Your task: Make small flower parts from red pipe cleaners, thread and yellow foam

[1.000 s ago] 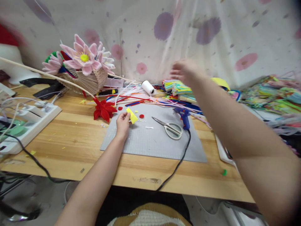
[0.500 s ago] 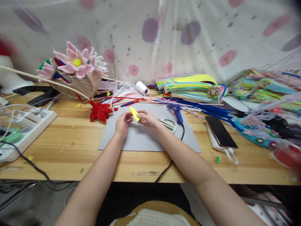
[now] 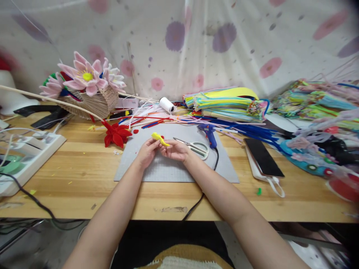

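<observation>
Between my two hands is a small yellow strip (image 3: 160, 139), thin and slightly curled, perhaps paper or felt. My left hand (image 3: 147, 152) pinches its left part between thumb and fingers. My right hand (image 3: 174, 150) has its fingertips on the right end, palm turned partly up. Both hands are over the grey board (image 3: 165, 172). Just right of my right hand lie scissors (image 3: 199, 148) with pale handles, and past them a blue glue gun (image 3: 209, 135). A red fuzzy flower (image 3: 115, 133) lies left of my left hand.
Pipe-cleaner bundles (image 3: 227, 104) and a white spool (image 3: 167, 105) lie along the back. A basket with pink flowers (image 3: 85, 76) stands back left, a power strip (image 3: 36, 160) at left. A phone (image 3: 263, 157) lies right. The glue gun's black cord (image 3: 196, 205) crosses the front edge.
The yellow strip has turned from steeply slanted to nearly level and looks more curled. My right hand has moved slightly down, with its palm rolled upward; my left fingers have closed on the strip.
</observation>
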`<state>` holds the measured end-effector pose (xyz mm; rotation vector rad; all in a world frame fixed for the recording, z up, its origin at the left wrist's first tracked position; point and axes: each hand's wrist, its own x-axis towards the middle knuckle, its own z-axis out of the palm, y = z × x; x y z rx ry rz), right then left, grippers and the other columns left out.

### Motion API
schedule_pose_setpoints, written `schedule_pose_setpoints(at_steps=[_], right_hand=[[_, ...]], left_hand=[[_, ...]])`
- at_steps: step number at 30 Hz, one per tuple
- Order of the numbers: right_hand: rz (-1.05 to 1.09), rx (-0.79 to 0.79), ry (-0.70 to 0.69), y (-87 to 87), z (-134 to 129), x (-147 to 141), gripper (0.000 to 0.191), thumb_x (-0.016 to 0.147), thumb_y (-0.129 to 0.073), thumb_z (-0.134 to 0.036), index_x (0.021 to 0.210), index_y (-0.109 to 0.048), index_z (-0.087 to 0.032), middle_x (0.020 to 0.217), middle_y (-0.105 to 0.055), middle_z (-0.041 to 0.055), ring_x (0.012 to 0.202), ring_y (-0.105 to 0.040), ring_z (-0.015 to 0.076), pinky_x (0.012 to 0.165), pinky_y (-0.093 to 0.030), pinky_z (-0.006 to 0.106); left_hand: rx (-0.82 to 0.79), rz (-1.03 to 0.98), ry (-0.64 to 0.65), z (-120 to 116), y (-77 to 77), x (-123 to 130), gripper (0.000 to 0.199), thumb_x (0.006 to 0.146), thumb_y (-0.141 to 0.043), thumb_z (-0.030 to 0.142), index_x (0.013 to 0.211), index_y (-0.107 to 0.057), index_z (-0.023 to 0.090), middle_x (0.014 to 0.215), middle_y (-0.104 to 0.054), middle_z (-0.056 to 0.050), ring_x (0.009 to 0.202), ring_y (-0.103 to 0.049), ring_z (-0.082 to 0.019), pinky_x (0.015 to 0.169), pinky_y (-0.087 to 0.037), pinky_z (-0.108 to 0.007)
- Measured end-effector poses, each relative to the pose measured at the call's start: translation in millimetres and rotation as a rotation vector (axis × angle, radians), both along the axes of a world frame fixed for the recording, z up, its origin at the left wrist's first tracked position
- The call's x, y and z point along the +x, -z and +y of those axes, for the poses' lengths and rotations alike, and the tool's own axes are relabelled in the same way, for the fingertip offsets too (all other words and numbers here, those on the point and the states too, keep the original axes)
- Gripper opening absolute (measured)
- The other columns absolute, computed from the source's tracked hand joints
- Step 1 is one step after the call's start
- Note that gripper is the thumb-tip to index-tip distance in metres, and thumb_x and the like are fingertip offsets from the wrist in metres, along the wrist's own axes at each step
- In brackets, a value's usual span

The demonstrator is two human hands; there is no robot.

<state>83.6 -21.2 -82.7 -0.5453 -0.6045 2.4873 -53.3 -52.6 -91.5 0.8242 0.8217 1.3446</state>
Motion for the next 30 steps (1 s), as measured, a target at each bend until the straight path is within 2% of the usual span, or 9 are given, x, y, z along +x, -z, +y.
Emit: schedule_pose_setpoints(at_steps=[4, 8, 15, 17, 19, 21, 23, 27, 30], right_hand=[[-0.321, 0.298, 0.176, -1.6, -1.0, 1.7, 0.021, 0.083, -0.052, -0.034, 0.093, -0.055, -0.016, 0.080, -0.062, 0.0030, 0.069, -0.060, 0.0102, 0.061, -0.050, 0.022], [-0.567, 0.637, 0.393, 1.3, -3.0, -0.1, 0.025, 0.069, -0.066, -0.036, 0.079, -0.055, -0.017, 0.072, -0.060, -0.0023, 0.060, -0.055, 0.0067, 0.053, -0.044, 0.018], [-0.668, 0.658, 0.453, 13.0, -2.7, -5.4, 0.025, 0.066, -0.065, -0.036, 0.074, -0.051, -0.016, 0.063, -0.056, -0.0039, 0.054, -0.051, 0.0062, 0.054, -0.042, 0.019], [-0.737, 0.741, 0.410, 8.5, -1.0, -0.9, 0.024, 0.070, -0.061, -0.037, 0.079, -0.052, -0.017, 0.067, -0.058, -0.0025, 0.057, -0.053, 0.0074, 0.057, -0.043, 0.021], [-0.925, 0.922, 0.367, -2.0, 1.6, 12.3, 0.024, 0.074, -0.057, -0.037, 0.088, -0.053, -0.018, 0.073, -0.060, -0.0007, 0.064, -0.055, 0.0097, 0.061, -0.044, 0.023], [-1.240, 1.181, 0.353, -15.3, 4.3, 34.8, 0.025, 0.075, -0.057, -0.034, 0.095, -0.054, -0.019, 0.082, -0.063, 0.0019, 0.073, -0.057, 0.0123, 0.068, -0.043, 0.025], [-1.597, 1.343, 0.232, -26.7, 6.0, 61.5, 0.019, 0.077, -0.053, -0.024, 0.094, -0.057, -0.018, 0.090, -0.064, 0.0066, 0.082, -0.058, 0.0164, 0.072, -0.041, 0.027], [-1.949, 1.376, -0.228, -33.6, 2.8, 100.5, 0.023, 0.072, -0.051, -0.017, 0.093, -0.061, -0.013, 0.097, -0.063, 0.0143, 0.087, -0.059, 0.0231, 0.070, -0.040, 0.029], [-1.978, 1.432, -0.349, -30.6, -2.4, 106.8, 0.024, 0.072, -0.050, -0.018, 0.093, -0.061, -0.011, 0.100, -0.062, 0.0164, 0.091, -0.058, 0.0237, 0.073, -0.040, 0.029]], left_hand=[[-0.079, -0.024, -0.111, 5.7, 4.6, -1.3, 0.024, 0.057, -0.074, 0.025, 0.076, -0.064, 0.014, 0.077, -0.065, -0.002, 0.070, -0.059, -0.010, 0.068, -0.044, -0.023], [-0.109, -0.013, -0.178, 8.0, 7.0, -3.7, 0.025, 0.054, -0.076, 0.024, 0.072, -0.063, 0.014, 0.074, -0.065, -0.001, 0.068, -0.058, -0.009, 0.064, -0.042, -0.020], [-0.025, 0.079, -0.146, 4.5, 7.7, 1.4, 0.026, 0.058, -0.074, 0.027, 0.077, -0.064, 0.013, 0.087, -0.068, -0.007, 0.077, -0.062, -0.014, 0.072, -0.047, -0.027], [-0.040, 0.087, -0.182, 4.9, 7.4, 1.2, 0.025, 0.057, -0.074, 0.026, 0.075, -0.063, 0.013, 0.083, -0.068, -0.007, 0.074, -0.062, -0.014, 0.071, -0.047, -0.027], [-0.066, 0.066, -0.231, 6.0, 6.3, -0.7, 0.022, 0.058, -0.074, 0.025, 0.072, -0.061, 0.013, 0.078, -0.067, -0.005, 0.070, -0.062, -0.013, 0.068, -0.048, -0.026], [-0.101, 0.021, -0.280, 7.1, 4.3, -3.2, 0.019, 0.059, -0.072, 0.022, 0.070, -0.059, 0.013, 0.075, -0.067, -0.004, 0.068, -0.061, -0.012, 0.067, -0.048, -0.025], [-0.138, -0.024, -0.310, 8.0, 2.0, -5.0, 0.015, 0.061, -0.069, 0.018, 0.069, -0.057, 0.013, 0.076, -0.066, -0.004, 0.068, -0.061, -0.012, 0.067, -0.048, -0.025], [-0.180, -0.058, -0.308, 8.6, -0.5, -4.4, 0.008, 0.068, -0.063, 0.014, 0.072, -0.056, 0.013, 0.076, -0.066, -0.004, 0.066, -0.061, -0.011, 0.068, -0.048, -0.027], [-0.180, -0.060, -0.306, 8.9, -0.3, -2.7, 0.006, 0.070, -0.060, 0.014, 0.075, -0.056, 0.013, 0.077, -0.066, -0.004, 0.066, -0.061, -0.011, 0.069, -0.048, -0.027]])
